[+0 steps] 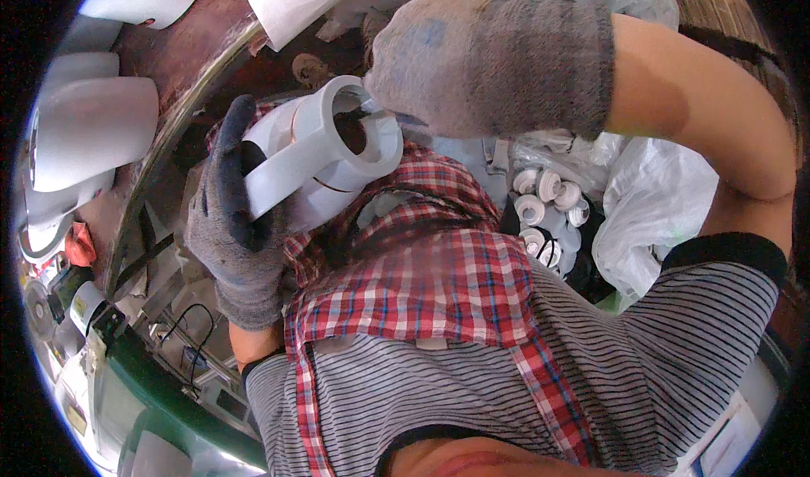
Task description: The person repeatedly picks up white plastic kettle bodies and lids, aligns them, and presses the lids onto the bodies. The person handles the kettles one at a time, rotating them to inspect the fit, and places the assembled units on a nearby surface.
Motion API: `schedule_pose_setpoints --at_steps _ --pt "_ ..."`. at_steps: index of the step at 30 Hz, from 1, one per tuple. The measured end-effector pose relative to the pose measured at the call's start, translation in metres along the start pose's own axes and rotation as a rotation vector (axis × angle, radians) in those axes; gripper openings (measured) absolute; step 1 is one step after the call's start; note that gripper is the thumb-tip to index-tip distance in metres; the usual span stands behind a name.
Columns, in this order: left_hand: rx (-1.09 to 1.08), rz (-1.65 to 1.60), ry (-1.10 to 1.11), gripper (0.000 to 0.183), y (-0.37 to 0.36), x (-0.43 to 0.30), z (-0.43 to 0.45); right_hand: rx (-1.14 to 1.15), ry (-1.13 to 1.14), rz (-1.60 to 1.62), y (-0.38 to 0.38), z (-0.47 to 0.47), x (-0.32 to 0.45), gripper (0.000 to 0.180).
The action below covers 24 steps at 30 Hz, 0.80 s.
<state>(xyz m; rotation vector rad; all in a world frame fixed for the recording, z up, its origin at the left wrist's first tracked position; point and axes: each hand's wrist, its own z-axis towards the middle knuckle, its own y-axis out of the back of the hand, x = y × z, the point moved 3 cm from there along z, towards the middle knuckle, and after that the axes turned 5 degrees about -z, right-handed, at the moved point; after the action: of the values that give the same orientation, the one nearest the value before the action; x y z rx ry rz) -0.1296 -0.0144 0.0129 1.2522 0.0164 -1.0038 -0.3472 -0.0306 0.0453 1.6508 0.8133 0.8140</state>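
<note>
My left hand (237, 217), in a grey knit glove with a dark palm, grips a white plastic housing (329, 192) by its side. The housing is cylindrical, with a thick round rim, a long flat handle-like bar and a thin copper-coloured line around its body. It tilts, so its open end faces up and to the right. My right hand (443, 59), gloved and closed in a fist, is at the rim. A dark, narrow blade-like tool (392, 117) runs from beneath that fist across the opening; its handle is hidden in the glove.
Several white housings (95, 129) stand on the reddish-brown table (136, 53) at the left. Small round white parts (547, 186) lie in a heap right of my lap, beside a white plastic bag (655, 205). A green curved edge (177, 407) is at lower left.
</note>
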Motion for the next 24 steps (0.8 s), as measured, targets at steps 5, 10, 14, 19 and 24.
schedule_pose_setpoints --at_steps 5,10,14,19,24 --pt "0.073 -0.002 0.077 0.049 -0.002 -0.002 -0.001 0.324 -0.11 0.172 0.023 -0.004 -0.004 0.015" --pt "0.034 -0.009 0.072 0.049 -0.004 -0.002 -0.003 0.706 -0.277 0.528 0.036 0.001 -0.026 0.02" --pt "0.097 -0.001 0.087 0.05 -0.003 -0.001 -0.004 0.745 -0.336 0.42 0.038 -0.013 -0.016 0.026" --pt "0.076 0.002 0.084 0.052 0.0 0.001 -0.009 0.783 -0.218 0.56 0.047 -0.008 -0.028 0.025" --pt "0.093 0.016 0.077 0.054 0.003 0.003 -0.006 0.392 -0.154 0.374 0.01 -0.006 -0.012 0.022"
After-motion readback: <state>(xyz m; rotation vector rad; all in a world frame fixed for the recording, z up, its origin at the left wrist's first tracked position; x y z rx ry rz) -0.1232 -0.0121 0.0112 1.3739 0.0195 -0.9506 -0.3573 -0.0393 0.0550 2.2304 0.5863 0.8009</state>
